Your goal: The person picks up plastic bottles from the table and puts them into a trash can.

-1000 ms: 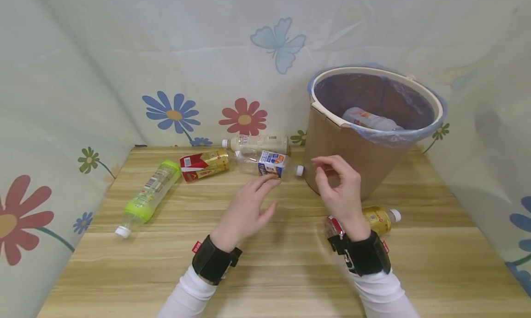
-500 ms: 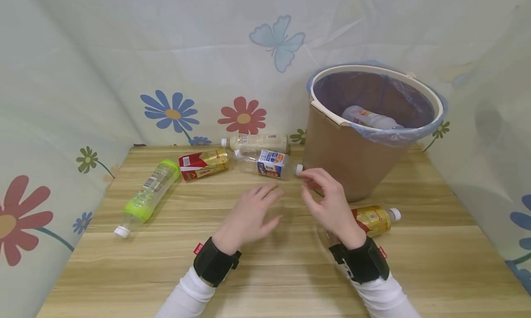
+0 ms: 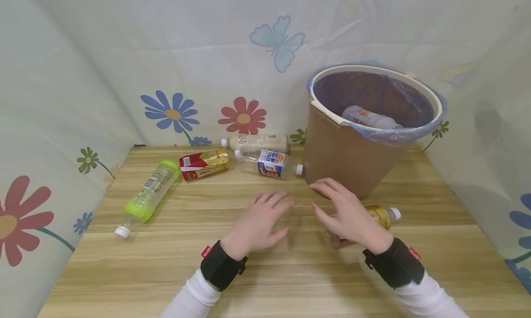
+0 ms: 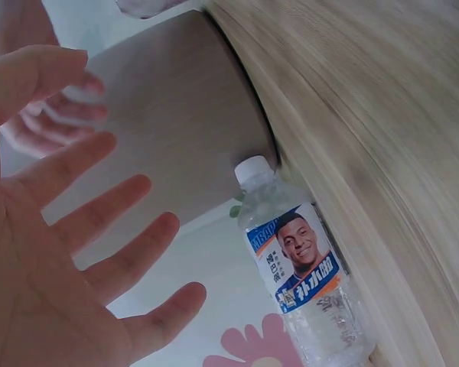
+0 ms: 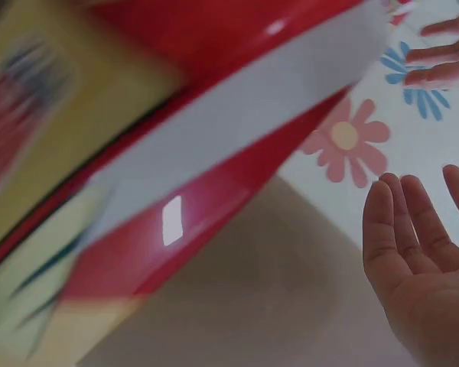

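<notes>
My left hand [image 3: 259, 226] hovers over the table with fingers spread, holding nothing. Beyond it lies a clear plastic bottle [image 3: 271, 163] with a blue, white and orange label; in the left wrist view this bottle [image 4: 294, 260] lies apart from the hand [image 4: 69, 252]. My right hand [image 3: 350, 216] is over a red and gold labelled bottle [image 3: 380, 216] and partly hides it. Its fingers are loosely bent and grip nothing. Close up, the red and gold label [image 5: 206, 176] fills much of the right wrist view, with the right hand [image 5: 421, 267] beside it.
A brown bin [image 3: 348, 159] with a blue-tinted liner stands at the back right, a pale bottle [image 3: 371, 118] inside. Along the back and left lie a cream bottle [image 3: 259, 143], another red and gold bottle [image 3: 204, 164] and a green-labelled bottle [image 3: 151, 191]. Flowered cloth [image 3: 186, 55] surrounds the table.
My right hand first moved left and nearer, then right and nearer, over the red and gold bottle, its fingers loosening. My left hand has drifted right and nearer. The bottles stay put.
</notes>
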{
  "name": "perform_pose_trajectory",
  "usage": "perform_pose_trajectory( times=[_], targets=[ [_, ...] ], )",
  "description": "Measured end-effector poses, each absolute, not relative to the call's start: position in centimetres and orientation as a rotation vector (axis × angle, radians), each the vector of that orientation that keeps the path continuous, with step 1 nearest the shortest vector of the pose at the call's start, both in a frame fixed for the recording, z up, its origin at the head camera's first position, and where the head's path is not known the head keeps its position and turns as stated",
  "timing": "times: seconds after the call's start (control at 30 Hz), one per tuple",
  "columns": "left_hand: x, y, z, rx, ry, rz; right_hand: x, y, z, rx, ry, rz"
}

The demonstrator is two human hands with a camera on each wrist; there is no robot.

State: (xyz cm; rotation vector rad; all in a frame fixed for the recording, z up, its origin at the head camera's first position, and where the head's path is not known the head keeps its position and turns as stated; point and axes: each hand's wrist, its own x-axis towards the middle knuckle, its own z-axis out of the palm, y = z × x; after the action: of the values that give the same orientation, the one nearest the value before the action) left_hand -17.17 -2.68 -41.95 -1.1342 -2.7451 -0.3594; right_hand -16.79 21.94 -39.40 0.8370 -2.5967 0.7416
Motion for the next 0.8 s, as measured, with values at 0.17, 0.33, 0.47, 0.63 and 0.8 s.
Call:
perform_pose_trajectory(
  times=[0.17, 0.33, 0.47, 0.63, 0.8],
  targets=[
    [-17.0, -2.5, -41.8, -1.14, -2.748, -0.346, -16.2, 24.5, -39.7, 0.911, -2.635, 0.63],
    [-16.8, -2.4, -41.7, -1.149, -2.779, -0.344, -15.6, 27.2, -40.1, 0.932, -2.695, 0.509],
    [-16.8, -2.3, -41.6, -1.153, -2.797, -0.356, -15.1, 29.4, -40.6, 0.945, -2.708, 0.441],
    [-16.7, -2.4, -41.5, -1.159, -2.795, -0.378, -14.7, 31.6, -41.1, 0.918, -2.739, 0.394],
    [-16.7, -2.4, -41.4, -1.159, -2.799, -0.366, -14.7, 33.3, -41.7, 0.926, -2.752, 0.342]
  ],
)
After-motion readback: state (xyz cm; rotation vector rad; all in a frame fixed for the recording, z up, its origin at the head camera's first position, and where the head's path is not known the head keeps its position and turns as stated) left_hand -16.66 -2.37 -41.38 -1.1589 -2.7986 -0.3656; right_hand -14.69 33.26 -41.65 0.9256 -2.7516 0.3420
